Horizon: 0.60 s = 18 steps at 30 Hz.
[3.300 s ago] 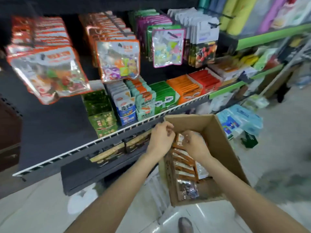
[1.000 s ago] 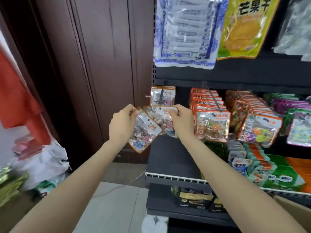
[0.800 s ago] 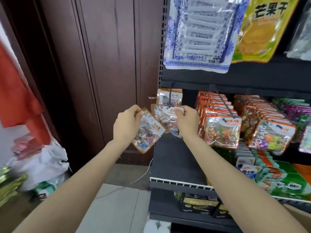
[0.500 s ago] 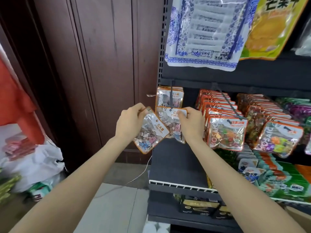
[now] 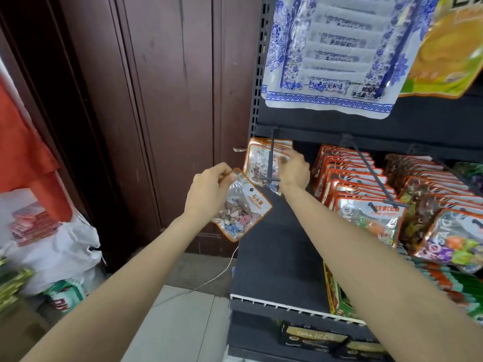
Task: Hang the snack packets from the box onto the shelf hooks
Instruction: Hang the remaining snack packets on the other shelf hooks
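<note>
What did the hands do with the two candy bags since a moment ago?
The right hand moved its stone candy packet up and back along the left hook, against the packets already hanging there. The left hand kept pinching the other stone candy packet by its top corner, off the hook. The orange packets on the next hook stayed put.

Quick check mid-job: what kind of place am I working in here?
Most likely a small retail shop's snack aisle. A black metal display shelf carries long peg hooks loaded with rows of orange-edged clear snack packets, and large blue-and-white patterned bags hang above.
</note>
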Tool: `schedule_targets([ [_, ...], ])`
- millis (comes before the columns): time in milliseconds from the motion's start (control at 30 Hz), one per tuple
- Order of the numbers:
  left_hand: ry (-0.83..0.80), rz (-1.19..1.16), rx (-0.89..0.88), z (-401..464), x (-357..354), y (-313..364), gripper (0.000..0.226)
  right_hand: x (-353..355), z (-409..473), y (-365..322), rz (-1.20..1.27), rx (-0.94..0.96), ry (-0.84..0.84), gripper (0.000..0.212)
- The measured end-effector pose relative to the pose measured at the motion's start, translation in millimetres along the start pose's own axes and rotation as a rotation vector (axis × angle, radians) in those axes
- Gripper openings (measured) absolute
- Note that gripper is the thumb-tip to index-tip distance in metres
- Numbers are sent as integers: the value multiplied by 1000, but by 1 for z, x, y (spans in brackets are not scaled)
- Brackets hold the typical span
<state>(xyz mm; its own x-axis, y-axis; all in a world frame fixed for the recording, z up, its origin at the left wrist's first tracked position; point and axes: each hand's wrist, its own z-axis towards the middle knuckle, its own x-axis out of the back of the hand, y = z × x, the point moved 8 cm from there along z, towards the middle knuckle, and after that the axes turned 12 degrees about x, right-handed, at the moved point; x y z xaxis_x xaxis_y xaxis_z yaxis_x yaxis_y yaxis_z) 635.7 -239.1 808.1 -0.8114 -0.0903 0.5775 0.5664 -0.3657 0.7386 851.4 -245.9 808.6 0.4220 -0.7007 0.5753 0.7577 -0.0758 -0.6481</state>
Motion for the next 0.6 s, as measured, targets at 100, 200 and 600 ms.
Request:
schedule_targets([
  [100, -47, -109, -6, -6, -1, 1, 24, 13, -23, -11, 67, 176, 29, 38],
  [200, -119, -232, 33, -15, -8, -4, 28, 32, -64, -6, 291, 216, 17, 24],
  [600, -43, -395, 198, -25, -21, -2, 27, 49, -83, -20, 412, 236, -77, 12],
])
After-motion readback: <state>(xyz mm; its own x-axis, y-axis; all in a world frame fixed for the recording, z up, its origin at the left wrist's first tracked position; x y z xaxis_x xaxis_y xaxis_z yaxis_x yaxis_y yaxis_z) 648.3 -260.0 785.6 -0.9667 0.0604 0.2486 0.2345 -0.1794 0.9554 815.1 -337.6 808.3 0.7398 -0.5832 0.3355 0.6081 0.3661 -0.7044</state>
